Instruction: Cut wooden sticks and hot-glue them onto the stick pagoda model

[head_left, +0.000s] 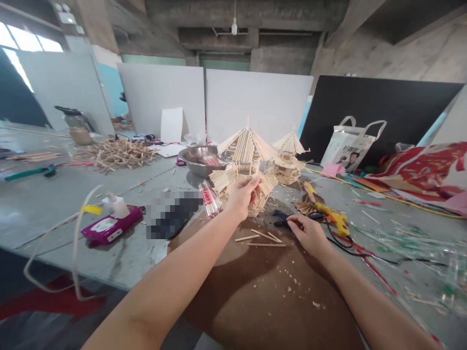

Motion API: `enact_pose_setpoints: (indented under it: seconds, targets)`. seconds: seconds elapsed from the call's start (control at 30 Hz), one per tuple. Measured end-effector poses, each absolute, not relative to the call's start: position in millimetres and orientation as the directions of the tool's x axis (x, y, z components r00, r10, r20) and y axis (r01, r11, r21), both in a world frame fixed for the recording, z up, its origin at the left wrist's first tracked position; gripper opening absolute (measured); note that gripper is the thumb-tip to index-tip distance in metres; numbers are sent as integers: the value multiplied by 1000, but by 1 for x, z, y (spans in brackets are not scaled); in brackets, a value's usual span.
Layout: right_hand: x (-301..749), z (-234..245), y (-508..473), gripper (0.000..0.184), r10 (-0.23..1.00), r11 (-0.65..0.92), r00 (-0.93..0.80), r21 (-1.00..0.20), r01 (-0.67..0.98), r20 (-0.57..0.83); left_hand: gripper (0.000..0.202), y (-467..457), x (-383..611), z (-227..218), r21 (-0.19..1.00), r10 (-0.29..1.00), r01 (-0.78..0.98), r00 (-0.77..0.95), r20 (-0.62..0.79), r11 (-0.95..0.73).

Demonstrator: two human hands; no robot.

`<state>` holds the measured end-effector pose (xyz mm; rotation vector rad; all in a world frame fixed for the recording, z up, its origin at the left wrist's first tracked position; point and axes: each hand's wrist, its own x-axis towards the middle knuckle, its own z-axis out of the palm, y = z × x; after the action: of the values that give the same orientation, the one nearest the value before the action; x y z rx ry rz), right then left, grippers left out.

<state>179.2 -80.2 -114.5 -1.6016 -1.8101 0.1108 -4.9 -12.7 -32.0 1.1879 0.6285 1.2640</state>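
Note:
In front of me on the brown board stands a pagoda model (247, 146) built from thin wooden sticks, with a pointed roof and a wider lower tier. My left hand (243, 195) is closed at its lower tier, thumb on top; the fingertips are partly hidden. Dark blue-handled pliers (280, 217) lie to the right of the model. Closed over them is my right hand (306, 232), its fingers bent and partly covering the tool. Several loose sticks (266, 244) lie on the brown board (262, 287) between my forearms.
Behind stands a second stick model (286, 165). A metal bowl (200, 167) and bundled sticks (210, 200) are left of centre, near a dark phone-like slab (177, 214) and purple power strip (111, 228). A yellow glue gun (337, 221) with its cord lies right.

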Motion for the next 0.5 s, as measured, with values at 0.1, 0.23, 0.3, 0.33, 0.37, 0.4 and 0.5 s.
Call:
enact_pose_setpoints:
  seconds: [0.1,0.23,0.3,0.33,0.37,0.4,0.5]
  targets:
    - [179,-116,-80,23,903,237,-14,-469,851,430,25,-9,-3,-24,908,941,-402,247,230,-117]
    - [178,-116,-80,23,908,230,-19,-460,857,419,22,-6,2,-15,908,965,-404,171,197,-113]
    - [178,-116,-80,23,911,230,-29,-451,862,411,21,-5,5,-12,914,976,-391,132,175,-111]
    - [177,-117,-80,24,913,234,-38,-446,864,405,21,-4,7,-11,916,979,-386,118,169,-112]
    - [177,-117,-80,24,915,238,-49,-440,866,400,21,-3,8,-11,916,980,-385,105,166,-114]
    - [177,-117,-80,24,918,241,-57,-435,868,393,20,-3,9,-10,915,982,-387,93,166,-118]
    - [177,-117,-81,25,923,238,-68,-424,874,378,19,1,11,-10,903,984,-410,61,165,-126]
